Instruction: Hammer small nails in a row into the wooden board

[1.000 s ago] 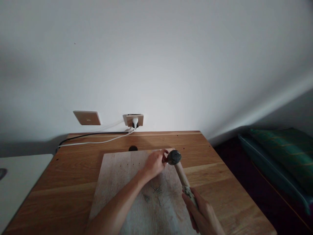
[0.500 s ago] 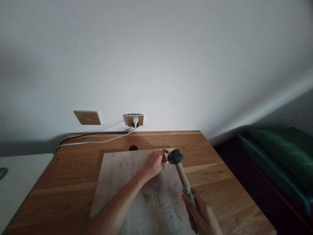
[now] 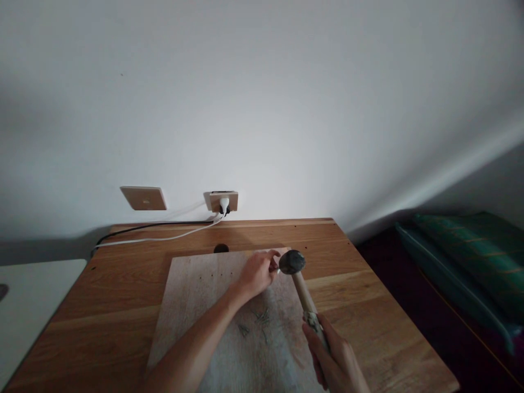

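Note:
A pale wooden board (image 3: 196, 305) lies on a brown wooden table (image 3: 106, 305). My left hand (image 3: 257, 273) rests on the board's far right part with its fingertips pinched on a small nail, hardly visible. My right hand (image 3: 333, 360) is closed round the wooden handle of a hammer (image 3: 301, 289). The dark hammer head (image 3: 291, 262) sits right beside my left fingertips. Several loose nails (image 3: 257, 319) lie scattered on the board between my two forearms.
Behind the table, a wall socket (image 3: 223, 201) holds a white plug, and white and black cables (image 3: 155, 232) run along the far edge. A wooden wall plate (image 3: 144, 198) is to its left. A white surface (image 3: 28, 295) adjoins the table at left. Green bedding (image 3: 470, 262) lies at right.
The hammer head has stayed close to my left fingertips, shifting only slightly. The view has drifted a little. Both hands keep their grips.

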### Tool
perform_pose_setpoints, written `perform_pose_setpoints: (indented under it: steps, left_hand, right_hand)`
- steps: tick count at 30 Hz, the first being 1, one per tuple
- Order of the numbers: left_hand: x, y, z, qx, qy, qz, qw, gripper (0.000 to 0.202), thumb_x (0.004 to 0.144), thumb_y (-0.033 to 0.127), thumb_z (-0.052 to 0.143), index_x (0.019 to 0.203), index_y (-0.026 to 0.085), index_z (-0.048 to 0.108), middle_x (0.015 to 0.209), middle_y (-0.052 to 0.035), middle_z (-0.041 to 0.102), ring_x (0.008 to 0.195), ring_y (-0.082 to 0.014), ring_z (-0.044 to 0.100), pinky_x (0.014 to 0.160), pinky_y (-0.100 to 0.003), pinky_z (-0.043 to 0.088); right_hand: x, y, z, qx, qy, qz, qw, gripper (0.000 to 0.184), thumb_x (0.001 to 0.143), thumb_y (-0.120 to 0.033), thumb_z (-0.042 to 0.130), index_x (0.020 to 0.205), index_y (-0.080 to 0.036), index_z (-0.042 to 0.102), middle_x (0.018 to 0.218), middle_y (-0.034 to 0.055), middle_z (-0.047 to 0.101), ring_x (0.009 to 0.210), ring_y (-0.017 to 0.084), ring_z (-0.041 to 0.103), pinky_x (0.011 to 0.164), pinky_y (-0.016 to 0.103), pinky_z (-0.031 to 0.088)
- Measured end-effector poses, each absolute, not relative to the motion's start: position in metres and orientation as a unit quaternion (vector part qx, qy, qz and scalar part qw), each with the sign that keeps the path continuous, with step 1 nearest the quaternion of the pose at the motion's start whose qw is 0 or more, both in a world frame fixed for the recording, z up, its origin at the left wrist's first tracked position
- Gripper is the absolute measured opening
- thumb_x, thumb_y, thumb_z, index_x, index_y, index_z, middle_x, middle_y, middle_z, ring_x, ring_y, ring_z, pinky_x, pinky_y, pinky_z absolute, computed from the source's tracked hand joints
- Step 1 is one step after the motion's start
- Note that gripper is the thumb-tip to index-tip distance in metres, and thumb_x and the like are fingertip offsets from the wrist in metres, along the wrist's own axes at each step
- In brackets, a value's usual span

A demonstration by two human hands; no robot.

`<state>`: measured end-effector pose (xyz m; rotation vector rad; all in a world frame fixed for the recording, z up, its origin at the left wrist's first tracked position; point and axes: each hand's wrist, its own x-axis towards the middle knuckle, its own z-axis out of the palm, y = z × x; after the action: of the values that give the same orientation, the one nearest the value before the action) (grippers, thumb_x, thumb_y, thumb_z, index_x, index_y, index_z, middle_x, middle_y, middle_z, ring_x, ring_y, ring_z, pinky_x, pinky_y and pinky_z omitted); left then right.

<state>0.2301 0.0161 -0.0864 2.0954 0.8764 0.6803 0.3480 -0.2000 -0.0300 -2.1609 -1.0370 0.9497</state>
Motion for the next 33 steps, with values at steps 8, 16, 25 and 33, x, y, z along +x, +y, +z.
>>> perform_pose_setpoints:
  steps: [8,16,25,33]
  left_hand:
    - [0.229,0.016,-0.086,0.818,0.343,0.262,0.381,0.048,0.077,0.000,0.067,0.119,0.021,0.074,0.091,-0.0035,0.081,0.080,-0.0207,0.075,0.080,-0.030,0.059]
    - [0.229,0.017,-0.085,0.823,0.335,0.268,0.373,0.047,0.076,-0.001,0.067,0.117,0.021,0.075,0.090,-0.0037,0.081,0.081,-0.0214,0.075,0.081,-0.031,0.059]
    - [0.228,0.018,-0.088,0.821,0.312,0.271,0.395,0.051,0.078,-0.001,0.067,0.125,0.019,0.070,0.091,-0.0033,0.081,0.079,-0.0190,0.075,0.083,-0.031,0.059]
    - [0.185,0.013,-0.048,0.899,0.212,0.197,0.328,0.047,0.082,0.010,0.071,0.128,0.020,0.067,0.129,-0.0120,0.074,0.115,-0.0272,0.071,0.103,-0.039,0.055]
  right_hand:
    - [0.345,-0.197,-0.028,-0.805,-0.391,0.346,0.283,0.057,0.096,-0.075,0.043,0.100,-0.022,0.064,0.042,-0.0081,0.052,0.040,0.017,0.057,0.045,0.024,0.042]
    - [0.343,-0.197,-0.029,-0.799,-0.396,0.350,0.287,0.058,0.096,-0.076,0.043,0.104,-0.022,0.063,0.042,-0.0089,0.050,0.039,0.016,0.056,0.043,0.024,0.041]
    - [0.345,-0.205,-0.037,-0.804,-0.377,0.346,0.303,0.065,0.094,-0.077,0.042,0.115,-0.019,0.061,0.041,-0.0091,0.051,0.037,0.018,0.057,0.041,0.024,0.040]
    - [0.362,-0.218,-0.050,-0.801,-0.384,0.365,0.278,0.063,0.098,-0.073,0.037,0.117,-0.017,0.061,0.042,-0.0072,0.056,0.042,0.020,0.062,0.047,0.026,0.045]
